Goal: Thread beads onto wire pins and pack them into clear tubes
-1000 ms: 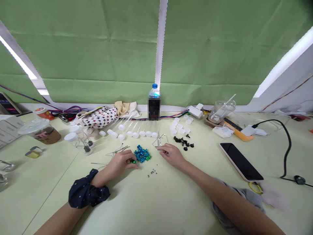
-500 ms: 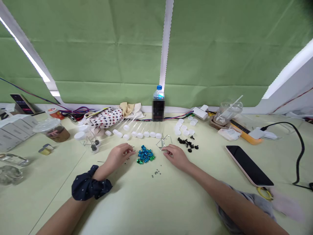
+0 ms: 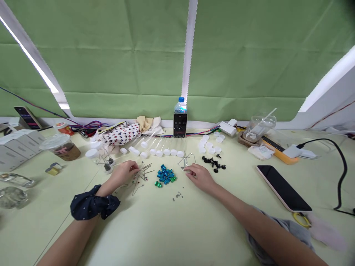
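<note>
My left hand is at the left edge of a loose pile of thin metal rods, some with small dark or reddish tips. Its fingers are pressed together, and what they pinch is hidden. My right hand rests on the table with its fingertips curled together beside bent wire pieces. Whether it grips one is too small to make out. Between the hands lies a heap of shiny blue and green metal fittings. Tiny grey bits are scattered in front of it.
White-capped clear tubes lie in a row behind. White caps and black knob-like parts sit to the right. A phone stands against a bottle; another phone lies right. A drink cup stands left.
My left hand has moved left, away from the fittings, and the rod pile now shows beside it. A green fitting lies slightly apart from the heap. My right hand has stayed put.
</note>
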The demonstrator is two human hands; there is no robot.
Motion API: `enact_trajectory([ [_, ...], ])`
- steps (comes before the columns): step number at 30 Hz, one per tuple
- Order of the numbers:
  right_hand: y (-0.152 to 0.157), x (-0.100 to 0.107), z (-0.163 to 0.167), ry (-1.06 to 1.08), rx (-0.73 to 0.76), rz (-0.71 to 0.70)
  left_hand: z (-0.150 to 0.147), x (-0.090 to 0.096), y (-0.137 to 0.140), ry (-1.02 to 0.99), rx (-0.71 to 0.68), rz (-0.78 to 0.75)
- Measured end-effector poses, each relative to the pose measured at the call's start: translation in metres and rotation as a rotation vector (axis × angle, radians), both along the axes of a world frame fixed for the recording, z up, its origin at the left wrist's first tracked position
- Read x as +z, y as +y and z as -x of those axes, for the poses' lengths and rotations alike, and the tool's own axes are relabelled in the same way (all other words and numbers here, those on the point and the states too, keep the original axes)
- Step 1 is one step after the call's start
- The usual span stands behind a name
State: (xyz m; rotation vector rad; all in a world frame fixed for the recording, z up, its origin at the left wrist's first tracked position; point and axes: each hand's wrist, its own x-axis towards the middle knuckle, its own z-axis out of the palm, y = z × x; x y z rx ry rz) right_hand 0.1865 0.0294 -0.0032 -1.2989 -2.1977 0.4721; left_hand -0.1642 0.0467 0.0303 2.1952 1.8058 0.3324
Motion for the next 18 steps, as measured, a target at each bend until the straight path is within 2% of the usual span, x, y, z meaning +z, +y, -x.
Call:
enact_trajectory([
  [5,0.0,0.0,0.0,0.0,0.002,-0.001,0.001,-0.005,0.001,-0.001,-0.017,0.001],
  [10,0.0,0.0,0.0,0.007,0.004,-0.001,0.0,-0.001,0.001,-0.113,0.004,-0.016],
  [14,0.001,-0.001,0.0,0.025,0.004,-0.003,-0.008,0.01,-0.002,-0.356,-0.005,0.002],
  [18,0.001,0.0,-0.001,0.077,0.018,-0.016,-0.032,0.02,-0.015,-0.664,0.01,0.149],
])
